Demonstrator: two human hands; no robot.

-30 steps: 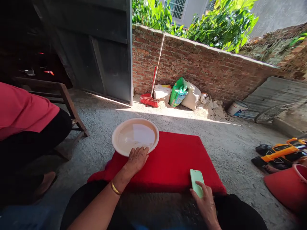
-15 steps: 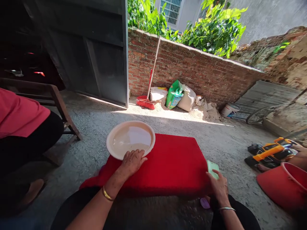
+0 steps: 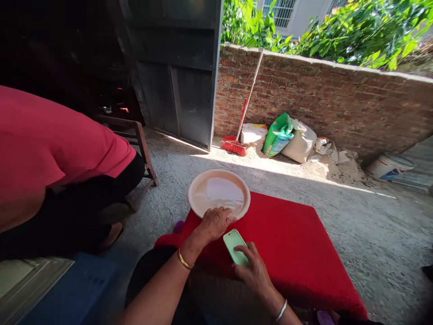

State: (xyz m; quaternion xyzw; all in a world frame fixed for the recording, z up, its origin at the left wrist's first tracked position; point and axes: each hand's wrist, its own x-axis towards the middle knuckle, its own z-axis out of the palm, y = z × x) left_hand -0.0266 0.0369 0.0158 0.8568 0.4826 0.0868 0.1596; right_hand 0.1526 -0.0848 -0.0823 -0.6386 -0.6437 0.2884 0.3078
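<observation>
A wide beige basin (image 3: 216, 189) of water stands on the left end of a surface covered with red cloth (image 3: 291, 234). My left hand (image 3: 214, 223) rests on its near rim, fingers curled over the edge toward the water. Close by on the right, my right hand (image 3: 252, 266) grips a pale green, flat rectangular case (image 3: 235, 241) with rounded corners and a small hole near one corner. The case is tilted above the near edge of the red cloth, apart from the basin. Part of it is hidden behind my thumb and fingers.
A person in a pink top (image 3: 77, 135) bends over at the left, near a wooden chair (image 3: 144, 149). Beyond the floor, a broom (image 3: 250, 95), a red dustpan (image 3: 232, 143) and filled sacks (image 3: 299, 142) stand by a brick wall (image 3: 324, 97). A dark door (image 3: 176, 90) stands behind.
My right hand has brought the green case from the red cloth's right end leftward, close to my left hand. My view has turned left. The person in pink leans further into view.
</observation>
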